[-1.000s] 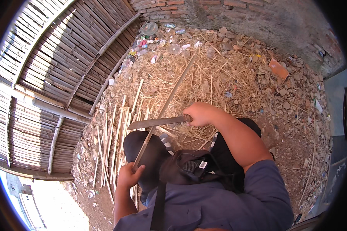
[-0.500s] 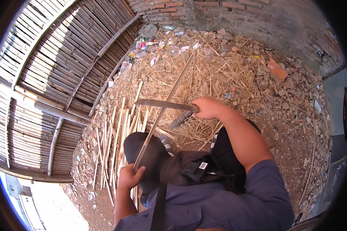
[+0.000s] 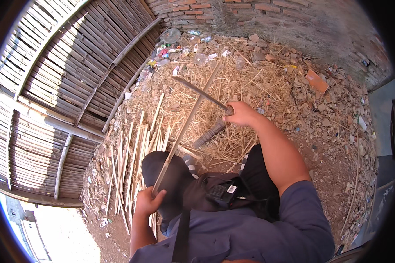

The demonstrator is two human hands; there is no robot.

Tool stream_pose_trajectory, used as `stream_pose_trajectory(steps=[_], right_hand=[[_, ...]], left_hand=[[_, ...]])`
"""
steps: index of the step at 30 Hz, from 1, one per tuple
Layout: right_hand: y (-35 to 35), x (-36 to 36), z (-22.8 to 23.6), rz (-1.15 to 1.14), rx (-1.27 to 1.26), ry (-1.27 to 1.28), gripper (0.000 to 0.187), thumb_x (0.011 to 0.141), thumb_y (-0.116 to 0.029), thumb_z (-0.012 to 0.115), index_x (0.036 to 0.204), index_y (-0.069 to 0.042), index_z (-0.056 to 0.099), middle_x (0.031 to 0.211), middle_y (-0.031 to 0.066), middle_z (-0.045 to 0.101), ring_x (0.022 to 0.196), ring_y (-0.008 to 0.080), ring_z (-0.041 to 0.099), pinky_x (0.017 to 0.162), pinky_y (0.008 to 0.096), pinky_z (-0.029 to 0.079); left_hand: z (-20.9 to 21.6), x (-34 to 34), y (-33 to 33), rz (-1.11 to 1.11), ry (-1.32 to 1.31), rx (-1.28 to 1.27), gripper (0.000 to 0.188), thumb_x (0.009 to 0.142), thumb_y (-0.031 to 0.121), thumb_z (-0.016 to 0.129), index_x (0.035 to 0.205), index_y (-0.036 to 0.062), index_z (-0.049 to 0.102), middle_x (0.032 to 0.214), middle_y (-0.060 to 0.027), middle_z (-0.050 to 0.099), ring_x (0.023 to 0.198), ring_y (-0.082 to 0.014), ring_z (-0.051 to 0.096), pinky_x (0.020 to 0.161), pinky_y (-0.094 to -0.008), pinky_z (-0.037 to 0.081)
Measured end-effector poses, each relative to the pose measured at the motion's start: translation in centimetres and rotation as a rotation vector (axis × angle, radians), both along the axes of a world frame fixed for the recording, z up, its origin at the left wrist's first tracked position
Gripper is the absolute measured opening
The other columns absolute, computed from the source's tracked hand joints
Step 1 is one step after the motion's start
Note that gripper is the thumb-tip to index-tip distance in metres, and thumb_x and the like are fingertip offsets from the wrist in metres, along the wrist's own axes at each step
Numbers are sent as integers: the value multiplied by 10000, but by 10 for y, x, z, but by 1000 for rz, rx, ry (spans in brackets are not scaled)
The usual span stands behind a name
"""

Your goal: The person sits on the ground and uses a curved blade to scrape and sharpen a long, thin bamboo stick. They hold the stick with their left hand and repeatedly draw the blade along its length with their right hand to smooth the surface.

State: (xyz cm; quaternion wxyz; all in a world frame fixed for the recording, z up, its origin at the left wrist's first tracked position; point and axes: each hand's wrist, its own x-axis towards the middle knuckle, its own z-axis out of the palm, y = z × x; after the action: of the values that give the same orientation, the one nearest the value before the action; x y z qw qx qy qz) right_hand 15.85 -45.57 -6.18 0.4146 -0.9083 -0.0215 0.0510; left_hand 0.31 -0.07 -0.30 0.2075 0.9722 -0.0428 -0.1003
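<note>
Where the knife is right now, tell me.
In the head view, the knife is just above centre, gripped in the right hand and pointing up and left across the strip that the left hand holds.

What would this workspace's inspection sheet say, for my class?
Surface: dirt ground, straw, rubble.
Job's things: knife, its blade crossing a long strip in view, contact unclear; strip pile at left; ridged brown cylinder on straw.
Clutter: plastic litter, orange slab.
Grips: left hand closed on the long strip, right hand on the knife.
Cables: cannot tell around the black device.
Surroundings: slatted fence left, brick wall ahead.
</note>
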Motion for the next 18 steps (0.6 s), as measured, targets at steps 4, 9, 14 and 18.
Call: stream_pose_trajectory(steps=[4, 9, 14, 18], right_hand=[[44, -20, 16, 397, -237, 12, 337, 816, -311, 805, 1027, -75, 691, 931, 164, 714, 953, 374, 693, 818, 472, 533], [29, -13, 29, 397, -174, 16, 400, 812, -334, 811, 1075, -58, 691, 957, 177, 718, 938, 361, 701, 815, 460, 534], [-16, 7, 13, -71, 21, 96, 475, 836, -331, 789, 1153, 3, 673, 980, 195, 719, 943, 334, 709, 832, 434, 536], [2, -6, 0, 60, -88, -90, 493, 834, -359, 796, 1165, -15, 668, 959, 195, 711, 890, 347, 703, 793, 458, 529]], left_hand=[[2, -5, 0, 37, 38, -3, 462, 887, 431, 758, 778, -6, 654, 629, -163, 638, 603, -319, 663, 580, -416, 499], [-8, -12, 2, 27, -100, 80, 473, 881, 426, 767, 703, 25, 590, 612, -173, 633, 605, -377, 666, 572, -446, 510], [-12, -14, 2, -45, -182, 153, 474, 928, 438, 695, 715, 37, 559, 616, -206, 612, 614, -445, 635, 576, -523, 488], [-20, -15, -1, -47, -222, 139, 466, 935, 436, 683, 725, 39, 560, 626, -221, 608, 618, -461, 624, 572, -533, 478]])
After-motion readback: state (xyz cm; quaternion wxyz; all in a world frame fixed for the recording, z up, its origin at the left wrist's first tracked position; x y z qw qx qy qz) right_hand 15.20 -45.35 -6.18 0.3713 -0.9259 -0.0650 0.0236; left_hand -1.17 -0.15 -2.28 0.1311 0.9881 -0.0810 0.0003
